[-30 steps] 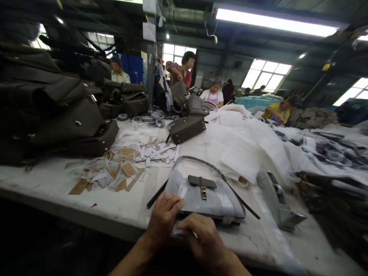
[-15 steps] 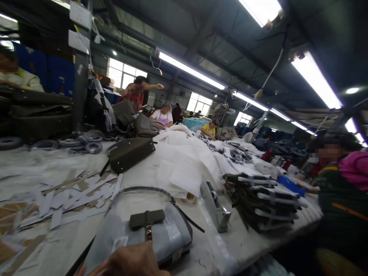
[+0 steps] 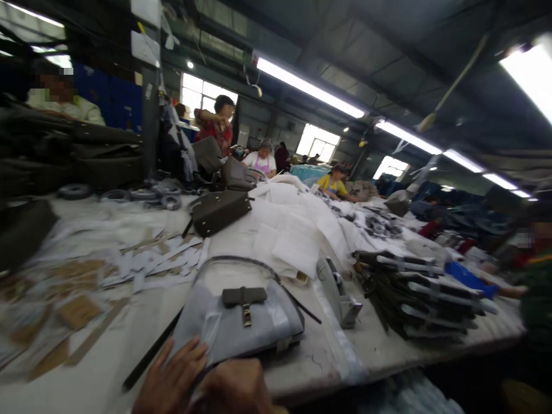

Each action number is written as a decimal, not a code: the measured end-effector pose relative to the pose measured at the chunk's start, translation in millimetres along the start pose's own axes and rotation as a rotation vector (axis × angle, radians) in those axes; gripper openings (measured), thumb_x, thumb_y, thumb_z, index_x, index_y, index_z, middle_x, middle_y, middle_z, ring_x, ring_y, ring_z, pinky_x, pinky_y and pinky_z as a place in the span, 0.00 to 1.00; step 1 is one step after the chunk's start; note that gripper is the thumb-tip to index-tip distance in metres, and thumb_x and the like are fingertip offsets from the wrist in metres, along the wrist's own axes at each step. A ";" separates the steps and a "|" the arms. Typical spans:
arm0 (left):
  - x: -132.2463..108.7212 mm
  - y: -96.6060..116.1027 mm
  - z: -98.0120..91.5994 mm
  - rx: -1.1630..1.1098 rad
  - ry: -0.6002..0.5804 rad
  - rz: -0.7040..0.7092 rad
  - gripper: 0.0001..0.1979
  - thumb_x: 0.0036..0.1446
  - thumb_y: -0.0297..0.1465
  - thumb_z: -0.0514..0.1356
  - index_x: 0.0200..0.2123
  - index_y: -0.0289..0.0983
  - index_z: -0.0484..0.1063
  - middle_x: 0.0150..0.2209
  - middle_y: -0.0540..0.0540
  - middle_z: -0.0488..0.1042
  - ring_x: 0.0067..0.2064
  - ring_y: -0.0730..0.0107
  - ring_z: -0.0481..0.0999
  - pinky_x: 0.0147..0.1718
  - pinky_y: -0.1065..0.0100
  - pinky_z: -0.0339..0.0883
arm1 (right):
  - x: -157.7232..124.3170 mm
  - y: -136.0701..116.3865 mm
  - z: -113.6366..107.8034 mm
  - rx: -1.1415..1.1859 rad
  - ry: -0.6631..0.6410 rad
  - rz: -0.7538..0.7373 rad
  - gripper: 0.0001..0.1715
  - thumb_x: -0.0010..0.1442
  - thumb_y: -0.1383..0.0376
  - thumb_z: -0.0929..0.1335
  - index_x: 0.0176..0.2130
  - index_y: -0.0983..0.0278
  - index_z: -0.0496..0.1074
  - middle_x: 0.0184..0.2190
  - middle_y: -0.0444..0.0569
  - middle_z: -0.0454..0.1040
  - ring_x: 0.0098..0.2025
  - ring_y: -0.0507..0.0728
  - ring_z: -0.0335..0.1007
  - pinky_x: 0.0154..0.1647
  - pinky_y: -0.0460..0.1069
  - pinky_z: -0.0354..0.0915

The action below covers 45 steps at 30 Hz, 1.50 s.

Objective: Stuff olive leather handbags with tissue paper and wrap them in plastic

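Observation:
A handbag (image 3: 241, 322) lies on the table in front of me, its body wrapped in pale translucent film. It has a dark olive flap tab (image 3: 244, 295) with a metal clasp, and a thin handle arched behind. My left hand (image 3: 175, 374) rests on the bag's near left corner with its fingers stretched out. Beside it, at the bag's near edge, my right hand (image 3: 237, 386) is closed with the fingers curled under; what it grips is hidden. A dark strap (image 3: 150, 351) runs out to the left of the bag.
A grey tape dispenser (image 3: 338, 293) stands right of the bag, before a stack of dark wrapped bags (image 3: 422, 299). Card and paper strips (image 3: 159, 259) lie left. White sheets (image 3: 293, 230) and another olive bag (image 3: 222, 213) are behind. Co-workers stand around the table.
The view has swung left, so the scene sits further right. My left hand, barely visible before, now lies spread on the bag's corner. My right hand remains at its near edge.

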<state>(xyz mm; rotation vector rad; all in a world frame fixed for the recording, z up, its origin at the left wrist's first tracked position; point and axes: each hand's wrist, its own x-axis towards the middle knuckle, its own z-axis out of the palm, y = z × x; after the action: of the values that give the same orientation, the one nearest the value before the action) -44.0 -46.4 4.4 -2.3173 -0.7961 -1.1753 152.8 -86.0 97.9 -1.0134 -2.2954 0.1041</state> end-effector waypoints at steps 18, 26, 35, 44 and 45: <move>50.1 31.6 -12.2 -0.083 -0.057 -0.645 0.10 0.62 0.26 0.55 0.26 0.39 0.65 0.27 0.52 0.70 0.34 0.67 0.74 0.54 0.52 0.62 | 67.6 49.7 6.7 -0.070 -0.168 0.145 0.07 0.61 0.68 0.71 0.30 0.61 0.73 0.31 0.43 0.75 0.37 0.54 0.70 0.43 0.50 0.57; 58.1 28.2 -8.0 0.080 -0.138 -0.641 0.11 0.59 0.23 0.53 0.25 0.39 0.65 0.24 0.51 0.68 0.31 0.66 0.71 0.55 0.51 0.61 | 63.0 58.7 23.2 0.019 -0.227 0.335 0.09 0.59 0.67 0.72 0.27 0.60 0.75 0.31 0.40 0.75 0.36 0.52 0.70 0.44 0.50 0.55; 58.2 20.8 -8.5 0.132 -0.209 -0.610 0.11 0.57 0.21 0.53 0.24 0.39 0.64 0.22 0.52 0.68 0.28 0.66 0.72 0.53 0.51 0.63 | 54.9 57.0 27.9 -0.128 -0.167 0.185 0.07 0.61 0.62 0.72 0.32 0.60 0.75 0.32 0.44 0.75 0.38 0.55 0.68 0.42 0.51 0.53; 72.5 38.4 -25.9 0.076 -0.154 -0.397 0.14 0.60 0.20 0.49 0.39 0.39 0.72 0.42 0.47 0.78 0.46 0.65 0.77 0.61 0.53 0.55 | 62.6 57.4 30.6 -0.225 -0.239 0.181 0.11 0.64 0.57 0.69 0.34 0.61 0.76 0.34 0.48 0.76 0.40 0.57 0.69 0.45 0.54 0.56; 69.9 41.2 -29.2 0.080 -0.126 -0.352 0.14 0.61 0.21 0.50 0.40 0.39 0.73 0.45 0.46 0.78 0.49 0.64 0.76 0.63 0.53 0.52 | 62.9 57.3 29.8 -0.234 -0.257 0.181 0.12 0.64 0.56 0.69 0.34 0.61 0.76 0.35 0.47 0.76 0.40 0.57 0.70 0.45 0.54 0.56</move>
<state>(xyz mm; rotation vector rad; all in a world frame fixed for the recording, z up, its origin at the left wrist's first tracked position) -0.7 -73.6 73.8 -2.2621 -1.3142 -1.1170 140.3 2.8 88.4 -1.3985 -2.4839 0.0410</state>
